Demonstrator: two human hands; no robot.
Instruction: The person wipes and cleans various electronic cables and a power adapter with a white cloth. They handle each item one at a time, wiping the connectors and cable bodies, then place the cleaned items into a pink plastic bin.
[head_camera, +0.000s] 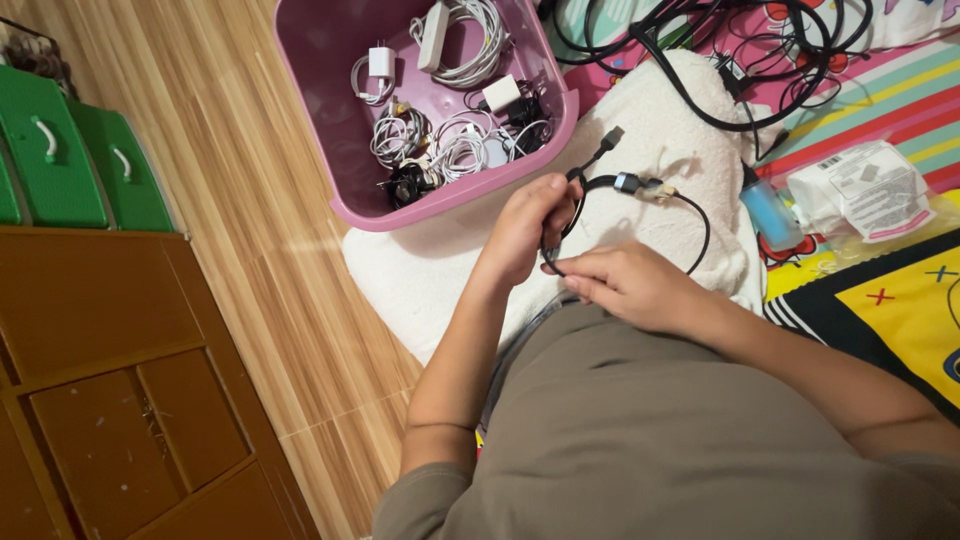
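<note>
Two bare hands work one black cable (640, 186) above a white fluffy towel (690, 150). Left hand (525, 228) has its grip clamped on the looped part near the plug; right hand (625, 285) pinches the lower run. Just beyond sits a pink tub (330, 150) of coiled white chargers (455, 145) on the wooden floor (230, 160).

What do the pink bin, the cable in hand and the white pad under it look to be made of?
Pink bin: likely moulded plastic, with smooth walls, a rounded rim and a soft sheen. Black cable, held by the left hand and right hand: probably rubbery matt sheathing, with a metallic-looking connector. White pad: looks like fleecy, nubbly fabric.
</note>
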